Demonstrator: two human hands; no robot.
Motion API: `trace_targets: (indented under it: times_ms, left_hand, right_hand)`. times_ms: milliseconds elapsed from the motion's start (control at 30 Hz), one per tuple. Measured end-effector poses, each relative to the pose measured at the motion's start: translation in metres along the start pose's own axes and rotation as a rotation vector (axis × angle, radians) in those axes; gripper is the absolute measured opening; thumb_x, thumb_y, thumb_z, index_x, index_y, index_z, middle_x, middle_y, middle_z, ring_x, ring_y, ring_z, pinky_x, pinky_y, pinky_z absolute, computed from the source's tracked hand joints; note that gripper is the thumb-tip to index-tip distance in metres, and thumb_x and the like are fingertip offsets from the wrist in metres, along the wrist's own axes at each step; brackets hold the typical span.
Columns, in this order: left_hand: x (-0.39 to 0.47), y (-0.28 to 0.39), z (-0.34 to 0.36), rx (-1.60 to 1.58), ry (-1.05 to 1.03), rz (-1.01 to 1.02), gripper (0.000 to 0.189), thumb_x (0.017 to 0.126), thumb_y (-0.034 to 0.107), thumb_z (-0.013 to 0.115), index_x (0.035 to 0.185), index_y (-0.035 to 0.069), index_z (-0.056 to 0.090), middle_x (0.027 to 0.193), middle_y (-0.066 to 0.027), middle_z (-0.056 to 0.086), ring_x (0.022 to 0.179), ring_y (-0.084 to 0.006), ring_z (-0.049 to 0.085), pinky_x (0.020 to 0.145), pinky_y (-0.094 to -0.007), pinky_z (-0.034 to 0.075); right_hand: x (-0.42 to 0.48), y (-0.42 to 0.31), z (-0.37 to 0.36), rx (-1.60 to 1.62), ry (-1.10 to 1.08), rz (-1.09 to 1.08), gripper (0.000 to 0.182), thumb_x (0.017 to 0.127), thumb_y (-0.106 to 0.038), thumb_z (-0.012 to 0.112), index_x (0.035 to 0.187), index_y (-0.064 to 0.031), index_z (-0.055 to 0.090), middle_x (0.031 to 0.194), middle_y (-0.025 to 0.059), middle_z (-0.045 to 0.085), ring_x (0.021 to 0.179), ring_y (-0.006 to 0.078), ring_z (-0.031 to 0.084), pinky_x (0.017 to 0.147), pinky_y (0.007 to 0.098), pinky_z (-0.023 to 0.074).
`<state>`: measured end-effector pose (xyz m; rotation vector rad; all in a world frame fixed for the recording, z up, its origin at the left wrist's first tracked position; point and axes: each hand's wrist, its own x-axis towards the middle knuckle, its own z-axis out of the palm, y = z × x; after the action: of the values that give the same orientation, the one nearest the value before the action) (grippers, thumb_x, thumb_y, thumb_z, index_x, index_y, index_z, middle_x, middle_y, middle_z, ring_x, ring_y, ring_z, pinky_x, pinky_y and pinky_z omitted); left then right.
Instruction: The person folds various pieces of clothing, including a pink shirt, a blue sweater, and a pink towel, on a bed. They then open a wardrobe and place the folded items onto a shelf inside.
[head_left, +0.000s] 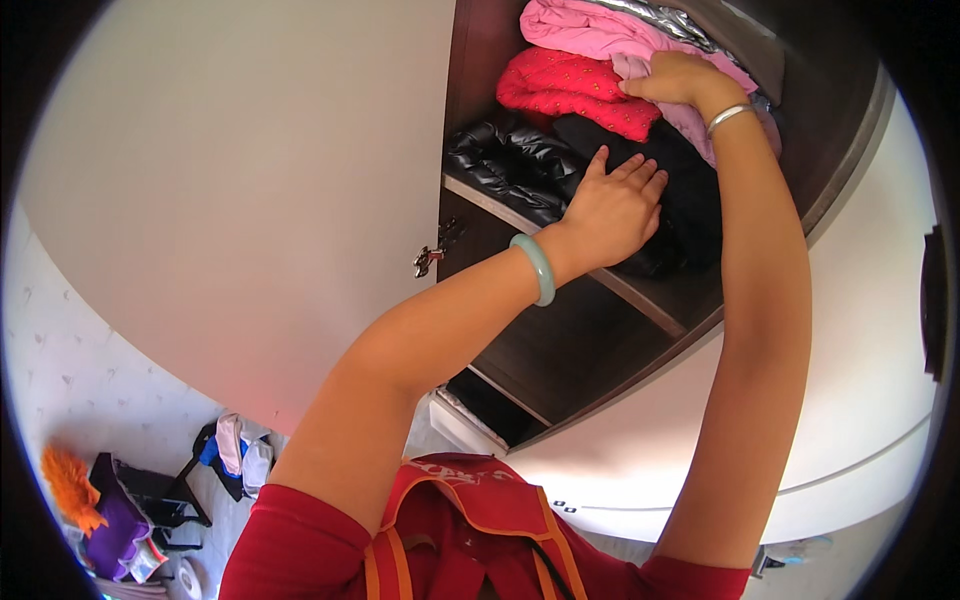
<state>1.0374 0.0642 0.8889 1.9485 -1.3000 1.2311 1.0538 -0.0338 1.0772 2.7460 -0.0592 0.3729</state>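
Observation:
Folded clothes are piled on a wooden wardrobe shelf (637, 296). My left hand (619, 210), with a pale green bangle at its wrist, lies spread on black clothing (686, 195), its fingertips below a red patterned garment (577, 90). A shiny black quilted garment (514, 161) lies to its left. Higher up, my right hand (675, 79), with a silver bracelet, rests on a pink folded garment (577, 30) and a paler pink one (690, 124); its fingertips are partly hidden, so its grip is unclear. Silvery fabric (667, 22) shows above the pink.
A pale wardrobe door (247, 187) stands ajar on the left, with a key (426, 260) at its lock. Lower shelves are dark. A white curved cabinet front (847, 360) is on the right. At lower left are a black chair (161, 491), purple cloth (116, 525) and an orange fluffy thing (69, 480).

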Motion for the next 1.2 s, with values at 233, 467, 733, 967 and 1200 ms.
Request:
trace_targets:
  times_ms: [233,467,733,967,1200]
  left_hand:
    - [-0.004,0.001,-0.001,0.001,0.002,-0.041,0.041,0.082,0.023,0.05,0.119,0.006,0.05,0.123,-0.0125,0.051,0.116,-0.0258,0.046,0.096,-0.0549,0.03]
    - [-0.011,0.006,-0.003,0.011,-0.008,-0.046,0.042,0.083,0.025,0.05,0.122,0.009,0.048,0.124,-0.0134,0.049,0.117,-0.0272,0.045,0.095,-0.0558,0.029]
    - [-0.024,0.003,-0.006,0.013,0.004,-0.041,0.041,0.083,0.025,0.051,0.121,0.01,0.049,0.119,-0.0148,0.052,0.113,-0.0267,0.048,0.094,-0.0518,0.033]
    - [-0.028,0.007,-0.008,0.002,-0.027,-0.04,0.038,0.083,0.025,0.05,0.116,0.006,0.053,0.118,-0.015,0.053,0.113,-0.0265,0.048,0.096,-0.0496,0.03]
    - [-0.029,0.004,-0.012,0.007,-0.02,-0.04,0.038,0.083,0.025,0.05,0.114,0.004,0.054,0.118,-0.015,0.053,0.114,-0.0259,0.047,0.097,-0.0498,0.029]
  right_hand:
    - [-0.028,-0.025,0.012,-0.05,0.082,-0.15,0.091,0.057,-0.042,0.075,0.119,0.0135,0.037,0.103,0.0254,0.058,0.097,0.0348,0.057,0.08,0.0381,0.0454]
    - [-0.008,-0.022,0.047,-0.16,0.249,0.127,0.073,0.067,-0.029,0.065,0.123,0.0061,0.034,0.106,0.0239,0.057,0.099,0.0345,0.056,0.081,0.0417,0.0459]
    - [-0.011,-0.009,0.025,-0.128,0.258,-0.02,0.049,0.073,-0.028,0.055,0.111,0.0022,0.047,0.102,0.0221,0.059,0.093,0.0362,0.057,0.078,0.0435,0.0457]
    - [-0.007,0.01,0.021,-0.104,0.251,-0.094,0.049,0.072,-0.029,0.055,0.11,0.0015,0.05,0.1,0.0225,0.059,0.093,0.0367,0.057,0.078,0.0437,0.0456]
    - [-0.015,-0.012,0.013,-0.104,0.205,0.05,0.048,0.069,-0.028,0.054,0.11,-0.0011,0.054,0.106,0.0175,0.06,0.097,0.0311,0.058,0.083,0.0392,0.0455]
